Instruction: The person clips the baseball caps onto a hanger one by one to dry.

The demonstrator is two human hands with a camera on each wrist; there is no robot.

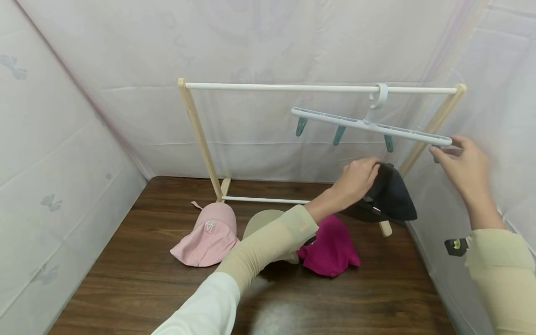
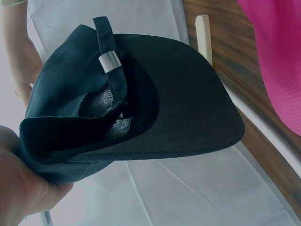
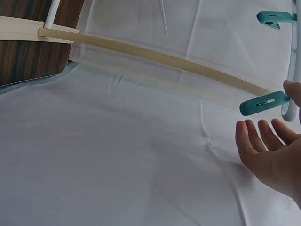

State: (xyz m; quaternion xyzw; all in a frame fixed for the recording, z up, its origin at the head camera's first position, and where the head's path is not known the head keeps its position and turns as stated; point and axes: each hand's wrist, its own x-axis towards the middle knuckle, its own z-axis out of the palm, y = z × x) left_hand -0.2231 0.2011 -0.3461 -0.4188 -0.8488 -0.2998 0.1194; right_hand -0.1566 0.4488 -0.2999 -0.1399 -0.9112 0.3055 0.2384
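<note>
My left hand (image 1: 356,179) grips a black cap (image 1: 391,193) by the edge of its crown, holding it up below the hanger. In the left wrist view the cap (image 2: 178,99) has its underside showing, with a strap and a silver buckle (image 2: 110,61). A pale blue hanger (image 1: 343,122) with teal clips (image 1: 339,135) hangs from the rack's top bar. At the hanger's right end is my right hand (image 1: 469,165). The right wrist view has its thumb at the end clip (image 3: 264,103), while the other fingers (image 3: 270,136) are spread apart from it.
A wooden rack with a white top bar (image 1: 272,87) stands on the dark wood table (image 1: 138,279). On the table lie a pink cap (image 1: 215,232), a beige cap (image 1: 261,221), partly behind my left arm, and a magenta cap (image 1: 332,246). Pale cloth (image 1: 272,42) encloses the back and sides.
</note>
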